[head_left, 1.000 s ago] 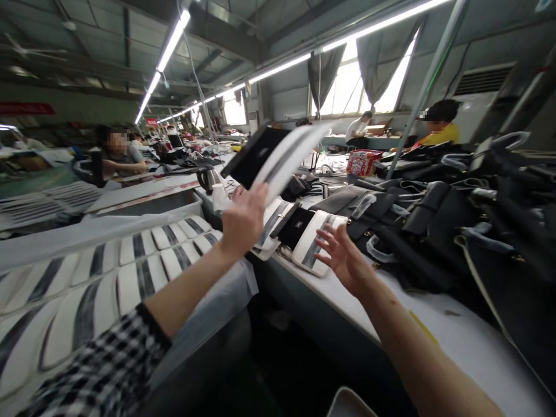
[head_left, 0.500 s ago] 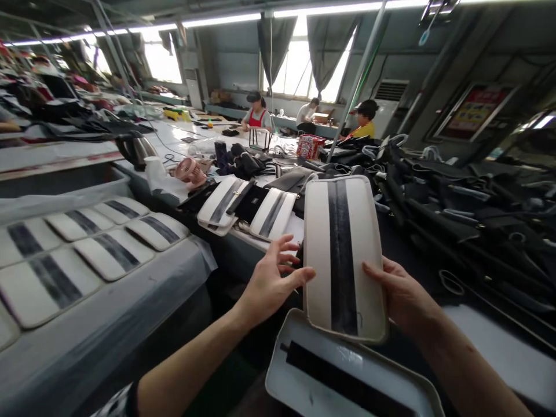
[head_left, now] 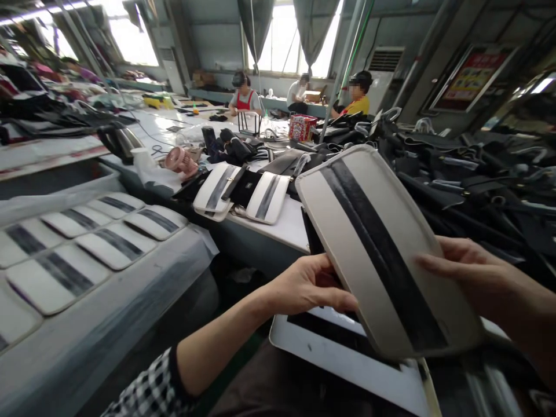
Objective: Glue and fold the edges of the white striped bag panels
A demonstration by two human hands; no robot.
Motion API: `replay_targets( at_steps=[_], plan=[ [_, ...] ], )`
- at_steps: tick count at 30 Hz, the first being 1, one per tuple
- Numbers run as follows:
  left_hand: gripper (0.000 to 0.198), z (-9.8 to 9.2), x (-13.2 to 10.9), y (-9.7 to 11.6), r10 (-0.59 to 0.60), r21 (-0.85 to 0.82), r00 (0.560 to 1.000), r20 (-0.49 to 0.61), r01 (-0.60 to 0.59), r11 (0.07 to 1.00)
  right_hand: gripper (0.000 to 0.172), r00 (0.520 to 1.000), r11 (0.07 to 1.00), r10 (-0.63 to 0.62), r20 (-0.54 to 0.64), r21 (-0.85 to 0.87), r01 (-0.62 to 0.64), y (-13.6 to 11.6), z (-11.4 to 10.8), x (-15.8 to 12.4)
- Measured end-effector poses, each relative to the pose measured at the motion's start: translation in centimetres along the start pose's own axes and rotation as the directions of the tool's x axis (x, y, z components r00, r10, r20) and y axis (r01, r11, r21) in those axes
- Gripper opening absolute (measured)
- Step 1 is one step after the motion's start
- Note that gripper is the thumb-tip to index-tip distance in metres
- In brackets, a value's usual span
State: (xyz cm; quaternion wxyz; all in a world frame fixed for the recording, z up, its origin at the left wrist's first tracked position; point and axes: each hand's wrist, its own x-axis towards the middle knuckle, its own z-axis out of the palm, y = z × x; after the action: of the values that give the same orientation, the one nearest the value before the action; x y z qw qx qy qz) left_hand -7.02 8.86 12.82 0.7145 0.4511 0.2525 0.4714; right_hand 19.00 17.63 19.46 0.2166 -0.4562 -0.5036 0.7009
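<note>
A white, round-cornered panel (head_left: 391,231) with a dark stripe down its middle is held tilted in front of me. My left hand (head_left: 310,284) grips its left edge, thumb on the face and fingers behind. At the right edge, my right hand (head_left: 473,269) has its thumb on the face; its other fingers are partly hidden behind. Below lies a white tray-like piece (head_left: 347,362) with a raised rim and a black strip, partly covered by the panel. Two similar striped panels (head_left: 268,198) rest on the table beyond my left hand.
Several striped white panels (head_left: 124,246) lie in rows on a plastic-covered surface (head_left: 143,301) at left. Black bag pieces (head_left: 469,179) are heaped at right. A pink fan (head_left: 179,161) and a kettle (head_left: 116,142) stand on the table. Three people sit further back.
My left hand has closed on the panel's left edge. The panel has tilted, its top leaning left and its lower end swung right. My view has shifted slightly.
</note>
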Motion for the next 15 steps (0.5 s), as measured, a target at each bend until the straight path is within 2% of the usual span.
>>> replay_targets(
  at_steps=[1, 2, 3, 4, 6, 8, 11, 15],
  plan=[
    [0.044, -0.3, -0.5, -0.1, -0.020, 0.034, 1.000, -0.004, 0.020, 0.999, 0.044, 0.999, 1.000, 0.017, -0.046, -0.010, -0.018, 0.1, -0.7, -0.5],
    [0.043, -0.9, -1.1, -0.4, -0.012, 0.068, 0.998, -0.058, 0.016, 0.998, 0.044, 0.994, 1.000, 0.024, -0.104, -0.006, -0.025, 0.3, -1.5, -1.0],
    [0.039, -1.6, -1.8, -0.8, 0.020, 0.097, 0.988, -0.154, -0.005, 0.995, 0.043, 0.987, 1.000, 0.025, -0.160, 0.010, -0.024, 0.7, -2.4, -1.5],
    [0.034, -2.5, -2.5, -1.6, 0.065, 0.126, 0.959, -0.276, -0.031, 0.992, 0.041, 0.978, 0.999, 0.023, -0.206, 0.029, -0.017, 1.1, -3.2, -1.9],
    [0.032, -4.5, -4.0, -3.6, 0.121, 0.160, 0.856, -0.503, -0.045, 0.986, 0.034, 0.970, 0.998, 0.024, -0.243, 0.055, -0.011, 2.2, -4.8, -2.4],
    [0.035, -6.2, -5.4, -6.0, 0.099, 0.180, 0.767, -0.634, 0.022, 0.983, 0.028, 0.977, 0.999, 0.039, -0.208, 0.045, -0.030, 3.2, -5.9, -2.6],
    [0.037, -7.6, -7.2, -9.2, 0.069, 0.180, 0.696, -0.714, 0.087, 0.980, 0.028, 0.994, 0.998, 0.060, -0.096, -0.020, -0.062, 4.4, -6.8, -2.5],
    [0.036, -7.5, -8.6, -10.9, 0.072, 0.187, 0.673, -0.736, 0.099, 0.977, 0.034, 0.999, 0.989, 0.034, -0.032, -0.145, -0.038, 5.2, -7.5, -2.2]
  ],
)
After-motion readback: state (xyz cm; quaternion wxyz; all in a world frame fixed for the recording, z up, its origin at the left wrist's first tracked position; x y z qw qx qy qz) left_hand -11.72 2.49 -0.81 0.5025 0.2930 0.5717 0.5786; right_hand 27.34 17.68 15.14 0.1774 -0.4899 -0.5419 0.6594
